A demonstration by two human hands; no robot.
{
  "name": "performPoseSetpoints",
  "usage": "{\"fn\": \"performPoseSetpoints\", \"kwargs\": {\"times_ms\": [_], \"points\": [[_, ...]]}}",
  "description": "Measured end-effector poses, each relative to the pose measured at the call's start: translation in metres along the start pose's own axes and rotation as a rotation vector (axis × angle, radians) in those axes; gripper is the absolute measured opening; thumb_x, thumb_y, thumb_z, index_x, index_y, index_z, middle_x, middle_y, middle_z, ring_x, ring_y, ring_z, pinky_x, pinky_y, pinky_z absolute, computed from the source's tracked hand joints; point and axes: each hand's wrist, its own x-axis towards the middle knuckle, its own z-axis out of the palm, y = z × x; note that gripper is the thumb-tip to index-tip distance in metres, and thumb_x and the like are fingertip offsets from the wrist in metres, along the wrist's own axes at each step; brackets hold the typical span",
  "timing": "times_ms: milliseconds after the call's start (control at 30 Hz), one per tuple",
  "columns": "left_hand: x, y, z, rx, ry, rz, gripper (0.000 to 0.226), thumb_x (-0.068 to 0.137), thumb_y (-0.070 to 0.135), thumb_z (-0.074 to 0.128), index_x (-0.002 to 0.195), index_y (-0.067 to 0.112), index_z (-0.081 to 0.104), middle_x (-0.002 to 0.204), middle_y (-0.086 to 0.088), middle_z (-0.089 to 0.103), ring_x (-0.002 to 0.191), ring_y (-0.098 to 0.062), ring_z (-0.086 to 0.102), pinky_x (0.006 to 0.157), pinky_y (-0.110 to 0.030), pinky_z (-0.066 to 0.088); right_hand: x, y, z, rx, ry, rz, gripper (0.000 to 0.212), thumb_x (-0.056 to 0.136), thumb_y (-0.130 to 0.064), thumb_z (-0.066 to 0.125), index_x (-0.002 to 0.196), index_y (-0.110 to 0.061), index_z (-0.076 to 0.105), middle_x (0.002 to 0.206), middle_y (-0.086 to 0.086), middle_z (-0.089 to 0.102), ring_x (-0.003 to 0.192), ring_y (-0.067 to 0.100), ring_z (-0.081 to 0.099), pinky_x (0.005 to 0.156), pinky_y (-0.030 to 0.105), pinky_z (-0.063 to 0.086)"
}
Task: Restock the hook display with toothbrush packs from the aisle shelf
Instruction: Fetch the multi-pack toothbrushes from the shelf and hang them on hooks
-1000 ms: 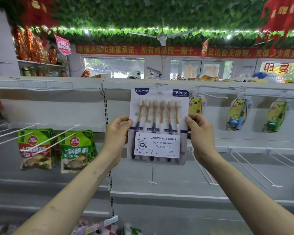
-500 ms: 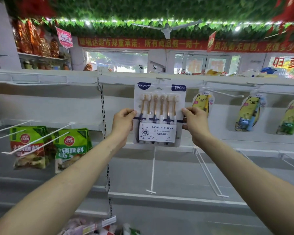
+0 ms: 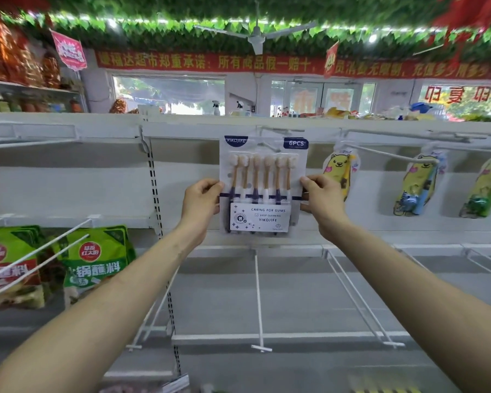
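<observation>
Now my left hand point(image 3: 200, 204) pinches one side edge of the toothbrush pack point(image 3: 262, 188), held upright, long axis vertical, its top up at the hook point(image 3: 278, 129) above both hands, while my right hand point(image 3: 322, 202) pinches the opposite edge, level.

Single view: head-worn, wide-angle. Faces straight at white shelf back wall point(image 3: 182, 188), close, at arm's length. Forearms enter from both lower corners; left hand point(image 3: 200, 205) and right hand point(image 3: 322, 205) meet near frame centre, toothbrush pack point(image 3: 262, 188) between them. Upper frame takes in ceiling fan point(image 3: 255, 35) and far storefront windows; lower frame reaches grey lower shelf point(image 3: 295, 302). Straight lines bow toward edges.
</observation>
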Motion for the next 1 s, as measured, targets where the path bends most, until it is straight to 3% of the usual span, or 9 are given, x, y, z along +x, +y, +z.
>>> {"fn": "performPoseSetpoints", "kwargs": {"times_ms": [133,300,433,533,600,700,800,933,1000], "points": [[-0.001,-0.002,-0.003,0.05,-0.021,0.047,0.014,0.104,0.019,0.062,0.107,0.011,0.073,0.101,-0.006,0.076,0.089,-0.017,0.071,0.085,-0.035,0.061,0.001,0.005,0.001,-0.002,0.014,-0.02,0.019,0.102,-0.03,0.058,0.101,-0.017,0.071,0.103,0.007,0.076,0.099,0.028,0.075,0.088,0.053,0.063],[-0.016,-0.005,-0.006,0.224,0.041,0.16,0.007,0.103,0.023,0.063,0.108,0.025,0.068,0.107,0.006,0.072,0.101,-0.013,0.069,0.093,-0.037,0.06,-0.008,0.005,-0.009,-0.022,0.038,-0.034,0.015,0.102,-0.015,0.053,0.106,-0.012,0.067,0.103,0.011,0.073,0.095,0.025,0.072,0.09,0.046,0.063],[-0.039,-0.006,-0.007,0.521,0.172,0.291,0.027,0.098,0.026,0.066,0.124,0.025,0.06,0.121,0.008,0.062,0.102,-0.013,0.062,0.096,-0.043,0.055,-0.023,0.002,-0.033,-0.027,0.044,0.013,0.021,0.097,-0.003,0.048,0.106,-0.012,0.066,0.106,0.019,0.071,0.086,0.024,0.069,0.088,0.047,0.063],[-0.069,-0.006,0.008,0.719,0.23,0.416,0.031,0.096,0.023,0.065,0.126,0.021,0.056,0.125,0.005,0.054,0.11,-0.019,0.055,0.091,-0.04,0.051,-0.039,0.0,-0.061,-0.14,0.008,-0.031,0.022,0.087,-0.013,0.052,0.099,-0.021,0.069,0.101,0.009,0.073,0.096,0.029,0.071,0.09,0.053,0.061],[-0.093,-0.004,0.028,0.802,0.229,0.509,0.03,0.095,0.022,0.065,0.124,0.02,0.056,0.124,0.003,0.052,0.113,-0.019,0.051,0.088,-0.037,0.049,-0.052,0.001,-0.086,-0.286,-0.04,-0.095,0.021,0.088,-0.017,0.054,0.101,-0.023,0.068,0.102,0.002,0.073,0.099,0.027,0.069,0.092,0.051,0.059],[-0.131,-0.002,0.075,0.84,0.095,0.576,0.03,0.093,0.021,0.066,0.122,0.018,0.06,0.122,0.001,0.058,0.113,-0.023,0.052,0.092,-0.041,0.049,-0.073,0.005,-0.132,-0.493,-0.103,-0.207,0.021,0.098,-0.016,0.055,0.116,-0.019,0.066,0.107,-0.001,0.069,0.102,0.023,0.065,0.092,0.042,0.055],[-0.176,-0.002,0.136,0.874,-0.094,0.583,0.034,0.094,0.024,0.069,0.126,0.016,0.063,0.125,-0.003,0.062,0.119,-0.026,0.054,0.1,-0.042,0.046,-0.093,0.017,-0.193,-0.668,-0.112,-0.259,0.027,0.1,-0.02,0.056,0.127,-0.018,0.062,0.118,0.002,0.067,0.105,0.02,0.062,0.094,0.044,0.054],[-0.238,-0.002,0.23,0.928,-0.314,0.544,0.053,0.094,0.035,0.07,0.142,0.017,0.057,0.139,-0.005,0.058,0.131,-0.027,0.05,0.109,-0.042,0.042,-0.122,0.037,-0.298,-0.896,-0.073,-0.309,0.038,0.097,-0.021,0.06,0.135,-0.016,0.057,0.133,0.008,0.058,0.122,0.03,0.054,0.095,0.046,0.05],[-0.271,-0.002,0.285,0.962,-0.417,0.561,0.06,0.093,0.04,0.071,0.146,0.02,0.053,0.142,-0.005,0.054,0.132,-0.027,0.048,0.108,-0.042,0.042,-0.139,0.045,-0.356,-1.013,-0.021,-0.312,0.042,0.094,-0.021,0.063,0.135,-0.014,0.056,0.131,0.012,0.056,0.121,0.035,0.052,0.094,0.047,0.048]]}}
